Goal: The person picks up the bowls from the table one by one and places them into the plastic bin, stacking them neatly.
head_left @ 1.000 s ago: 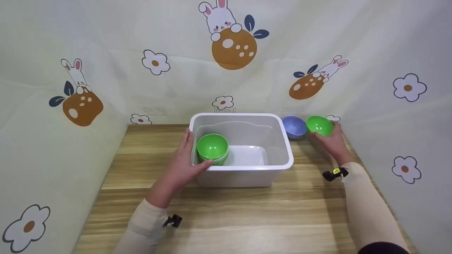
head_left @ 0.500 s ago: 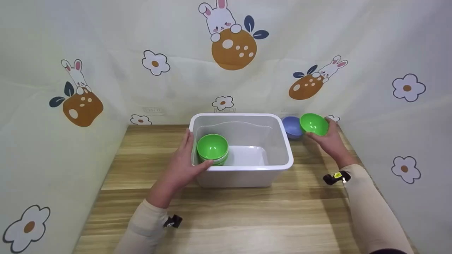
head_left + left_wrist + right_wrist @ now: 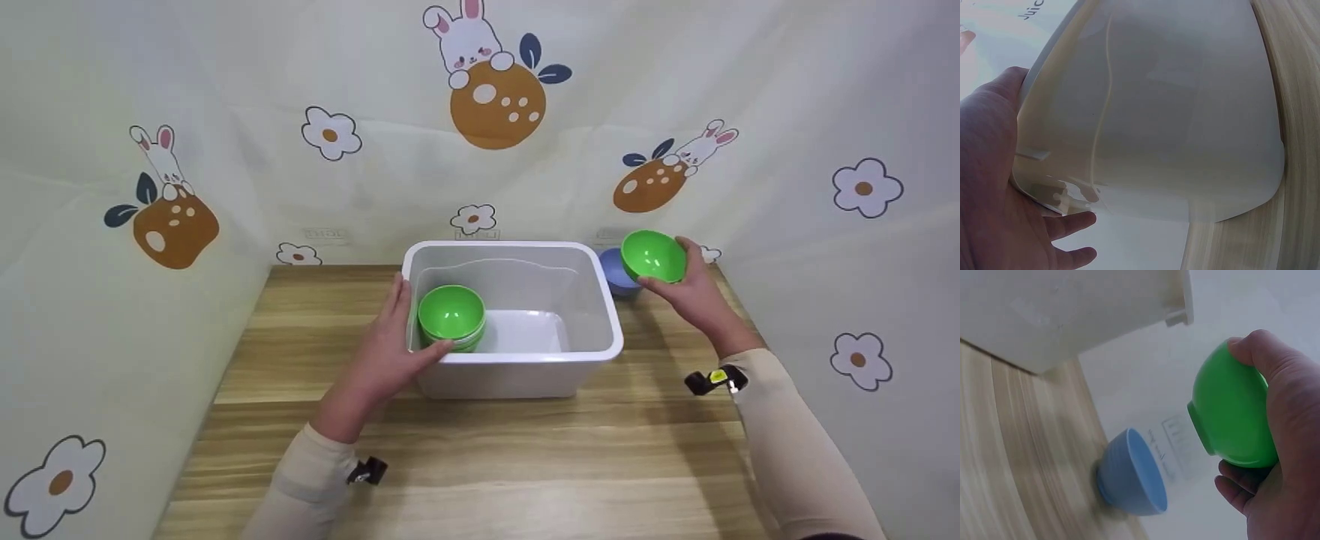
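Cloth [image 3: 375, 187] printed with rabbits, orange fruit and flowers hangs beyond both grips and along either side of them. Beneath them spreads a wood-grained bench [image 3: 487, 457], and on it, between the two, I see a white bin [image 3: 499, 379]. Pale sleeves [image 3: 787, 442] cover the forearms behind the grips.

The left grip [image 3: 379, 352] rests at the bin's near left corner, fingers stretched straight along the left wall, thumb laid over the near rim. The right grip [image 3: 697, 296] has its thumb and fingers curled round a green bowl [image 3: 654, 257], holding it tilted and clear of the bench. Just right of the left grip's fingers, inside the bin, stands a stack of green bowls [image 3: 451, 313], the top one mouth up.

Left of the right grip, partly hidden by the bowl it holds, a blue bowl [image 3: 617, 279] sits upright on the bench, close to the bin's right side. A small black mount [image 3: 367, 471] sits just behind the left grip.
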Available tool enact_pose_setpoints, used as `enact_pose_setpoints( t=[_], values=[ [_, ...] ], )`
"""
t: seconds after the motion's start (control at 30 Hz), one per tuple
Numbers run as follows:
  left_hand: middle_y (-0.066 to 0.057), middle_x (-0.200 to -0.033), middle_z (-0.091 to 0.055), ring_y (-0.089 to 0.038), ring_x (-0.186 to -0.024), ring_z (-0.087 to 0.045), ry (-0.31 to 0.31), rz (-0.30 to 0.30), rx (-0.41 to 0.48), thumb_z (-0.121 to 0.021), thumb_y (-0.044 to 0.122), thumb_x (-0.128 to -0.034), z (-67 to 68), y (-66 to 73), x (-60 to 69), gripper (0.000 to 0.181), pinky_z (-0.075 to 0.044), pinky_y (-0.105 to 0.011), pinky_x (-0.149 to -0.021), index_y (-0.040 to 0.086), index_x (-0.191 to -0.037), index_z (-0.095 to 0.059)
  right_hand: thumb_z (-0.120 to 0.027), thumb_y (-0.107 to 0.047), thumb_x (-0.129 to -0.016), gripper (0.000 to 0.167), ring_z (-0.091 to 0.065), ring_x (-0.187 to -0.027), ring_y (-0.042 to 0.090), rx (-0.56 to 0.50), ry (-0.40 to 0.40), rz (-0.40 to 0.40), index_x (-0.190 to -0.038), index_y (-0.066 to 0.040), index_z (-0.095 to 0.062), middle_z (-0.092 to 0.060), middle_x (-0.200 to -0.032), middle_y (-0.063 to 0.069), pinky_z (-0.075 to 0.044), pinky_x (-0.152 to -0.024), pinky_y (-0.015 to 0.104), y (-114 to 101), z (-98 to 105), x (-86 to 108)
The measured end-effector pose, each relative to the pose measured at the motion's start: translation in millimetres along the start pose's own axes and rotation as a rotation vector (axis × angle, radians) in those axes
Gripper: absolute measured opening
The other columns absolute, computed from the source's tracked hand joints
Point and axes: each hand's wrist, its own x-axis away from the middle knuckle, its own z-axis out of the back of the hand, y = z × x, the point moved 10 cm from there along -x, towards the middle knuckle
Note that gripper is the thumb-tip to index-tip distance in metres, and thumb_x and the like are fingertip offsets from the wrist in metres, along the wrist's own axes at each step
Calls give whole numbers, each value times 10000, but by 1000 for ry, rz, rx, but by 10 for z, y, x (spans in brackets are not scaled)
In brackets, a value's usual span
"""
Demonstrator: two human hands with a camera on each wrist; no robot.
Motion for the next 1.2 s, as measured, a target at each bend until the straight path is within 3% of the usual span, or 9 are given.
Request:
enact_pose_setpoints(
  t=[0.3, 0.63, 1.2],
  values=[
    [-85, -1866, 19, -442, -1675, -169, 13, -37, 18, -779, 758, -891, 1, 8, -27, 1325, -284, -649, -1288, 50, -1772, -87, -878, -365, -962, 1162, -430, -1468, 469, 24, -28, 15, -1743, -20, -90, -353, -1657, 336, -389, -1220, 632, -269, -32, 67],
    [-10, -1864, 54, -447, -1673, -165, 7, -29, 11, -746, 825, -871, -10, -8, -24, 1346, -296, -683, -1266, 92, -1781, -78, -895, -320, -954, 1159, -403, -1498, 467, 13, -61, 25, -1753, -66, -95, -319, -1701, 289, -415, -1225, 639, -506, -107, 132],
    [-43, -1868, 25, -446, -1672, -175, 17, -18, 15, -768, 810, -866, 14, -1, -11, 1348, -298, -670, -1273, 93, -1782, -86, -947, -265, -902, 1158, -425, -1470, 409, -26, -110, 123, -1738, -64, -172, -384, -1674, 222, -411, -1218, 605, -867, -358, 136]
  ],
)
